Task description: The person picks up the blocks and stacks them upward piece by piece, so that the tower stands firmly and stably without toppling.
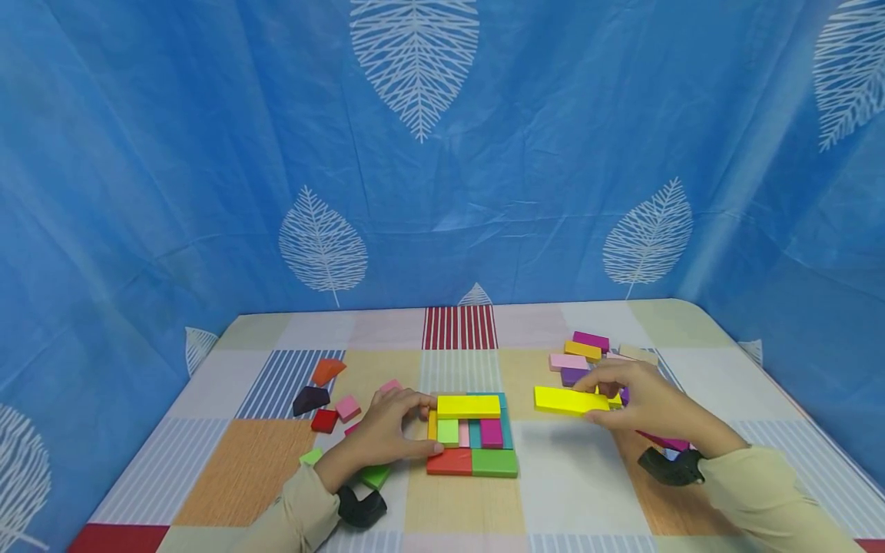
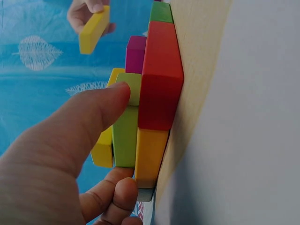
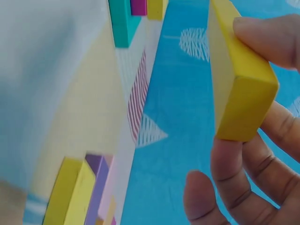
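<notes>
In the head view my right hand [image 1: 632, 395] pinches a long yellow block [image 1: 563, 400], raised to the right of a small layered block structure [image 1: 494, 462]. The right wrist view shows the thumb on one face of this yellow block [image 3: 243, 89] and fingertips under its end. My left hand [image 1: 394, 426] stays at the structure's left side. Its thumb presses the near end of a lime green block [image 2: 125, 136], with curled fingers at the far end. Another yellow block [image 1: 468, 406] lies across the top at the back; a magenta block [image 1: 491, 433] sits to the right.
Loose blocks lie left of the structure, among them an orange one [image 1: 328, 371], a black one [image 1: 310, 399] and a red one [image 1: 324, 420]. More, including a purple block [image 1: 574, 376] and a pink block [image 1: 567, 361], lie around the right hand. A blue curtain [image 1: 442, 215] hangs behind the table.
</notes>
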Demonstrator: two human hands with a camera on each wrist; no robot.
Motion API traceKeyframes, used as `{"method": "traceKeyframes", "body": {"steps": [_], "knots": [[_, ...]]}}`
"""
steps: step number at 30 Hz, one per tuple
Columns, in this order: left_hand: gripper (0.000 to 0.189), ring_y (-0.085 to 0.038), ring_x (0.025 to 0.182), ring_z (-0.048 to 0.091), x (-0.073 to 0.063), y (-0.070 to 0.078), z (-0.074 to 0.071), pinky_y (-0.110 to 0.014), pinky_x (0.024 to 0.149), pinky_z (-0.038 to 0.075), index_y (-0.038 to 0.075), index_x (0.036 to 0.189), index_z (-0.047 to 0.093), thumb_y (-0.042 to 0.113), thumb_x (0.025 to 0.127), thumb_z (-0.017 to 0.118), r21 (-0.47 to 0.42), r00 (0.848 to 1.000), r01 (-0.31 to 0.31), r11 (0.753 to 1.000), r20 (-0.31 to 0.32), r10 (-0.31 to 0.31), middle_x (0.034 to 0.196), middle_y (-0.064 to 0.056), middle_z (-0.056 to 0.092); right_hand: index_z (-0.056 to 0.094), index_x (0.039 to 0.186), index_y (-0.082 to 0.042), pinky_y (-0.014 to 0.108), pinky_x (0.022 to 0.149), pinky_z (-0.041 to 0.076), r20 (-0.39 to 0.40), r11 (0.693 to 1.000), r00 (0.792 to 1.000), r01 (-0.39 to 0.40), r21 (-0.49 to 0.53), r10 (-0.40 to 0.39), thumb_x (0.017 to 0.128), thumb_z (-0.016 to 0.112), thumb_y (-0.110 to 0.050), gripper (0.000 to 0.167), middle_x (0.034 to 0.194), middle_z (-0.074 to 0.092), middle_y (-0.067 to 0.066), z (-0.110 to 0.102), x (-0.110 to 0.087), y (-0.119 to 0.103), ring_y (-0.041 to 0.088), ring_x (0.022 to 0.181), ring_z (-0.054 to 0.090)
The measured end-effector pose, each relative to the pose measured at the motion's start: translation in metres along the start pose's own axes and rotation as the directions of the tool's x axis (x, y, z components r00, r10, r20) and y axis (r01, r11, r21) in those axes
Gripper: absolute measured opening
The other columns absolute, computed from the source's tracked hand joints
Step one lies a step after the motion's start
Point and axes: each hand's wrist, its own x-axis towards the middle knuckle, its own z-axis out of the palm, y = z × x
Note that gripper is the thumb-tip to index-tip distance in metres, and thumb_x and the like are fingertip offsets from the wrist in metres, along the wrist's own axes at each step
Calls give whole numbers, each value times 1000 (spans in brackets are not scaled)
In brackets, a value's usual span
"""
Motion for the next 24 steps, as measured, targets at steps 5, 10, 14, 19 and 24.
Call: {"method": "traceKeyframes", "body": {"steps": [5,10,14,19,24], "knots": [[59,-20,108,51,0,0,0,-62,110,28,8,128,71,42,84,92,5,1000,3,1000,-2,-3,99,10,58,82,112,-10,25,76,54,27,999,999,39,35,-40,84,93,-18,31,103,74,-7,11,11,-7,8,87,56],[63,-22,111,51,0,-1,0,-62,111,29,7,132,71,42,83,92,11,1000,16,1000,3,-16,100,9,59,83,112,-11,26,79,55,51,993,997,50,102,-56,86,93,-19,29,105,74,-8,22,20,-14,9,90,57],[66,-24,112,51,0,-1,0,-62,110,29,7,135,71,42,83,92,14,1000,26,1000,7,-26,101,8,59,83,112,-13,27,78,54,55,987,994,90,133,-98,86,92,-18,27,104,74,-10,33,27,-17,9,89,58],[66,-24,112,51,0,-1,-1,-63,111,29,6,135,71,42,84,91,12,1000,21,1000,9,-22,101,8,59,83,112,-13,27,77,54,64,983,989,123,136,-133,86,93,-15,28,104,73,-10,46,34,-24,7,88,57],[64,-24,114,52,0,-2,-1,-64,115,27,7,133,71,42,84,91,4,1000,17,1000,7,-17,103,8,60,82,113,-12,27,78,55,75,981,987,127,147,-139,86,93,-17,29,105,73,-8,60,40,-31,6,89,57]]}}
